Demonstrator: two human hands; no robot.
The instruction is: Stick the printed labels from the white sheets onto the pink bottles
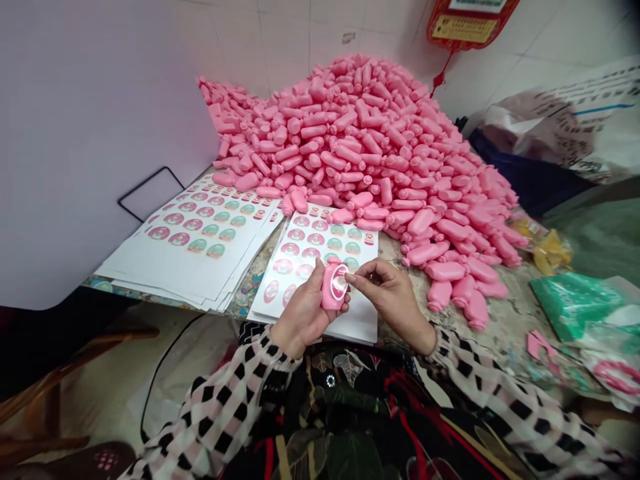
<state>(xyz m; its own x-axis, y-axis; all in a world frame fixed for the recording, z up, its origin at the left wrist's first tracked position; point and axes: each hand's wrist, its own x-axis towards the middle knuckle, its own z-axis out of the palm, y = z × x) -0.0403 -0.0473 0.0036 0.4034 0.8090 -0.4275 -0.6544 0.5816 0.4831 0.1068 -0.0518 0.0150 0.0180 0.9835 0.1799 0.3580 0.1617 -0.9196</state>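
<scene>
A black cloth garment with a leaf print (350, 440) is closest to me. Above a white paper sheet of printed stickers (363, 323), the left hand (306, 308) cradles a small pink plastic bottle (327, 293) in curled fingers. The right hand (393, 293) has thumb and forefinger drawn together at the edge of the bottle's oval pink-and-white sticker (339, 283); whether they grip it, I can't tell. Behind rises a heap of matching pink bottles (350, 140).

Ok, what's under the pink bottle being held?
The left hand cups the pink bottle from below, above a printed label sheet. The hand covers the bottle's palm side and part of the sheet.
</scene>
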